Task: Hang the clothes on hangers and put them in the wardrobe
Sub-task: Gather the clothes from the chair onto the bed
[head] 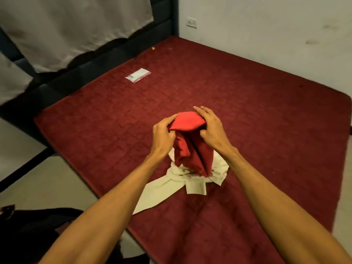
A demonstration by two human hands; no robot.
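Note:
A red garment (187,141) hangs bunched above the dark red mattress (266,130), held up by both hands. My left hand (163,136) pinches its upper left edge. My right hand (211,128) grips the upper right edge, fingers curled over the cloth. Beneath it a cream garment (171,189) lies crumpled on the mattress, one long part trailing toward the near left edge. No hanger and no wardrobe are in view.
A small clear plastic bag (138,75) lies on the mattress at the far left. A dark bed frame (91,67) with pale cloth (66,29) draped on it runs along the left. White wall (266,35) stands behind. Dark objects (28,235) sit on the floor, lower left.

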